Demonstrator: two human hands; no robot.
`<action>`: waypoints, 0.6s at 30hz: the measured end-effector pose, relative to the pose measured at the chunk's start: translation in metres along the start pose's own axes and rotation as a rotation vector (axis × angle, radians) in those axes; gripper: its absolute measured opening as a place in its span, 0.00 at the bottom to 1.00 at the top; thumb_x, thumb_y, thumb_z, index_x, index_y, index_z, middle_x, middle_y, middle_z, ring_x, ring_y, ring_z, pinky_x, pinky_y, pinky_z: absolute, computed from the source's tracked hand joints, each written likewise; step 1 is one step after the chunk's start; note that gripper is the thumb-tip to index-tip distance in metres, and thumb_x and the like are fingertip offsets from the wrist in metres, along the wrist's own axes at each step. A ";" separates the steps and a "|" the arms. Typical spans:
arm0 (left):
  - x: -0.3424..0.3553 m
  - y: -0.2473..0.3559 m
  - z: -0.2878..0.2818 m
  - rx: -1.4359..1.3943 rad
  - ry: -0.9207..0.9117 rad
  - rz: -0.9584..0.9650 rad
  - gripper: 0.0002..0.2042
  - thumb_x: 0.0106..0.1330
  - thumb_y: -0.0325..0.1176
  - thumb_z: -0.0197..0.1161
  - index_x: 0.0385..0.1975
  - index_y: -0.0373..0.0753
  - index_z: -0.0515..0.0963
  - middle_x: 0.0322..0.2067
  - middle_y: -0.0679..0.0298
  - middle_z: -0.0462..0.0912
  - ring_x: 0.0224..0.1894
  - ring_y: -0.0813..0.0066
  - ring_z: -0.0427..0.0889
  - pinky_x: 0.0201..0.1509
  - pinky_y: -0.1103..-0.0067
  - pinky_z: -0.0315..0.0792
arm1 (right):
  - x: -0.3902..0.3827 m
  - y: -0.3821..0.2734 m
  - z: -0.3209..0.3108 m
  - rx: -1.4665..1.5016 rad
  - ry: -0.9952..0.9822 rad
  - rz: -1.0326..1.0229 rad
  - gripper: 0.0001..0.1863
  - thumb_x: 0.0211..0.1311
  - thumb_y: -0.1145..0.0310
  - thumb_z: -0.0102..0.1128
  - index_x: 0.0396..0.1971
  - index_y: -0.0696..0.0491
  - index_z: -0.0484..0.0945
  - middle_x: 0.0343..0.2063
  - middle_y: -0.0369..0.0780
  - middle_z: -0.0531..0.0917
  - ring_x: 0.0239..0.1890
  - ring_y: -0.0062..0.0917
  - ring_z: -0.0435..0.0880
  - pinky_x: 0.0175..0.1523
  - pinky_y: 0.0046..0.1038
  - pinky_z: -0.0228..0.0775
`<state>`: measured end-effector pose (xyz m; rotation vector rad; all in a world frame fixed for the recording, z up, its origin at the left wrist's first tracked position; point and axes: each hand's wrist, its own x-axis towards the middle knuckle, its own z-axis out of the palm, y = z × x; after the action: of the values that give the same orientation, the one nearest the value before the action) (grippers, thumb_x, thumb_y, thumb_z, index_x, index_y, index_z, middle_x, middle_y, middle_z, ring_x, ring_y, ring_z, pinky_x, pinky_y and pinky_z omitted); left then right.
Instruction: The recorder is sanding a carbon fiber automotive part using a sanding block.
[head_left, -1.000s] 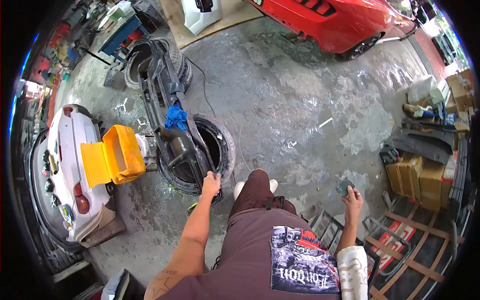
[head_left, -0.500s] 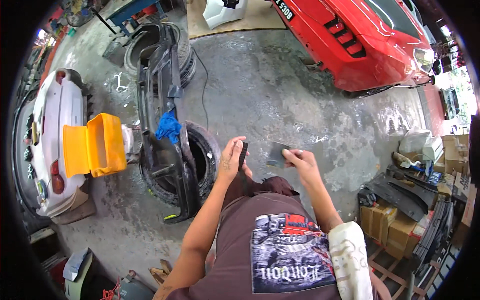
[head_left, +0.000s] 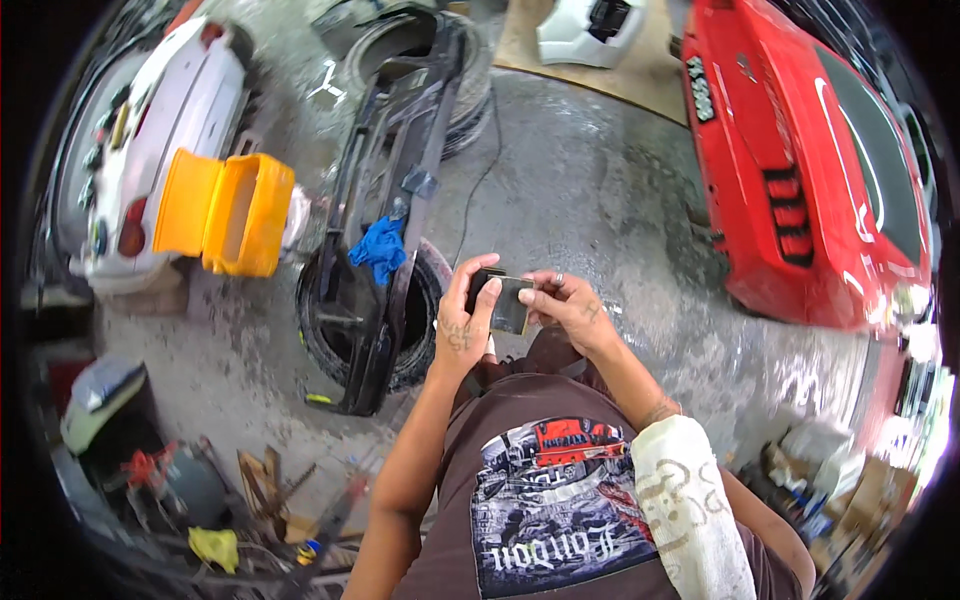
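In front of my body both hands meet. My left hand [head_left: 460, 322] grips a small black block [head_left: 483, 287], its thumb pressing at the edge of a dark grey sheet of sandpaper [head_left: 509, 312]. The sheet's other side is pinched between the thumb and fingers of my right hand [head_left: 568, 308]. The sandpaper lies against or just beside the block; their exact contact is partly hidden by my fingers. Left of my hands, a long black car bumper [head_left: 368, 375] rests on tyres [head_left: 427, 305], with a crumpled blue cloth [head_left: 380, 250] on it.
A yellow open container [head_left: 268, 215] stands by a white car bumper [head_left: 185, 110] on the left. A red car [head_left: 750, 170] fills the right. Further off is a white panel [head_left: 570, 45]; a cable [head_left: 480, 185] crosses the floor. Boxes [head_left: 870, 500] sit lower right.
My right hand has brought the sandpaper left to the black block in my left hand; the two hands were apart before. The view has turned, so surroundings shifted.
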<state>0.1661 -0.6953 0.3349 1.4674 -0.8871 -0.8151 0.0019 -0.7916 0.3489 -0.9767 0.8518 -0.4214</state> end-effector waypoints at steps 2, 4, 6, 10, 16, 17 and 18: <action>0.014 0.005 0.005 0.090 0.106 0.102 0.16 0.78 0.40 0.56 0.56 0.35 0.76 0.44 0.60 0.82 0.44 0.73 0.81 0.52 0.77 0.75 | 0.023 -0.016 -0.009 -0.071 -0.051 0.032 0.13 0.64 0.64 0.74 0.41 0.58 0.87 0.32 0.33 0.84 0.32 0.17 0.80 0.37 0.22 0.73; 0.024 0.010 0.006 0.024 0.240 -0.041 0.18 0.79 0.43 0.53 0.56 0.35 0.77 0.41 0.61 0.82 0.40 0.75 0.81 0.45 0.78 0.75 | 0.048 -0.031 -0.019 -0.137 -0.100 0.062 0.10 0.63 0.70 0.73 0.42 0.57 0.88 0.40 0.37 0.85 0.36 0.18 0.83 0.40 0.22 0.76; 0.028 0.003 0.010 -0.227 0.392 -0.310 0.24 0.82 0.52 0.45 0.55 0.37 0.77 0.32 0.66 0.80 0.29 0.82 0.79 0.29 0.81 0.74 | 0.064 -0.052 -0.022 -0.305 -0.206 -0.267 0.10 0.62 0.73 0.72 0.42 0.56 0.88 0.41 0.38 0.86 0.38 0.20 0.84 0.42 0.22 0.78; 0.022 0.004 0.015 -0.704 0.410 -0.401 0.25 0.81 0.54 0.45 0.57 0.38 0.77 0.36 0.67 0.81 0.31 0.83 0.81 0.29 0.82 0.75 | 0.088 -0.085 -0.029 -0.620 -0.490 -0.780 0.14 0.58 0.79 0.71 0.44 0.50 0.89 0.47 0.39 0.86 0.45 0.27 0.87 0.49 0.27 0.82; 0.029 0.027 0.037 -0.476 0.612 -0.200 0.19 0.70 0.26 0.65 0.60 0.34 0.73 0.52 0.63 0.78 0.54 0.77 0.75 0.64 0.79 0.67 | 0.108 -0.092 -0.031 -0.701 -0.816 -0.820 0.18 0.57 0.82 0.69 0.48 0.51 0.86 0.51 0.41 0.84 0.51 0.31 0.86 0.54 0.30 0.81; 0.026 0.031 0.039 -0.476 0.630 -0.200 0.19 0.70 0.26 0.65 0.60 0.34 0.73 0.52 0.63 0.78 0.54 0.77 0.75 0.64 0.79 0.67 | 0.109 -0.091 -0.031 -0.698 -0.835 -0.817 0.18 0.57 0.82 0.69 0.48 0.51 0.86 0.51 0.41 0.84 0.51 0.31 0.86 0.54 0.30 0.81; 0.023 0.034 0.041 -0.409 0.651 -0.170 0.19 0.71 0.27 0.65 0.60 0.34 0.73 0.53 0.63 0.78 0.55 0.77 0.75 0.64 0.78 0.67 | 0.108 -0.090 -0.031 -0.561 -0.811 -0.654 0.19 0.59 0.82 0.68 0.50 0.53 0.83 0.50 0.40 0.84 0.51 0.29 0.86 0.56 0.30 0.80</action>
<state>0.1385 -0.7360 0.3655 1.3234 -0.0971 -0.5384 0.0486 -0.9262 0.3701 -1.7874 -0.1327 -0.2867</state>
